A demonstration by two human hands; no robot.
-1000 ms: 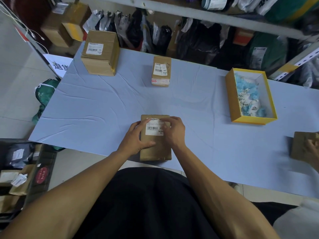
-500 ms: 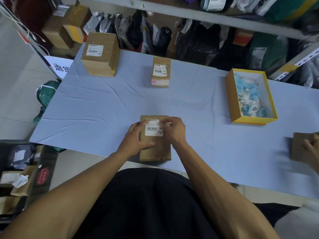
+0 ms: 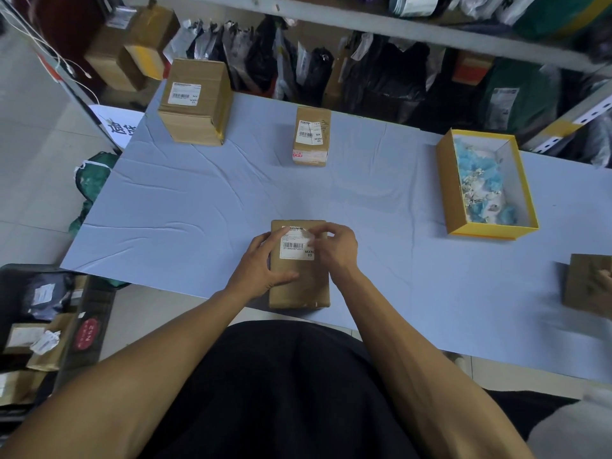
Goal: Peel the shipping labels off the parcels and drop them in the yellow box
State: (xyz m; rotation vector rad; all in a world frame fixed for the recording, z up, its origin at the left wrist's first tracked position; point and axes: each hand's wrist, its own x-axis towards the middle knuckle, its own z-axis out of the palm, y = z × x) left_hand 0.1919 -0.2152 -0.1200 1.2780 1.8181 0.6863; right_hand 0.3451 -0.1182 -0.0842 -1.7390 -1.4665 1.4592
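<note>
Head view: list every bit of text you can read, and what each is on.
"MXRC 03", with a barcode number too small to read surely: label on the near parcel.
"MX... 03": label on the middle parcel.
"MX... 01": label on the big parcel.
Two Chinese characters: white sign, cut off.

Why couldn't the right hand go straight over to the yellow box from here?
It probably could: only bare cloth lies between the right hand and the yellow box, whose top is open. The label is still mostly stuck on.
</note>
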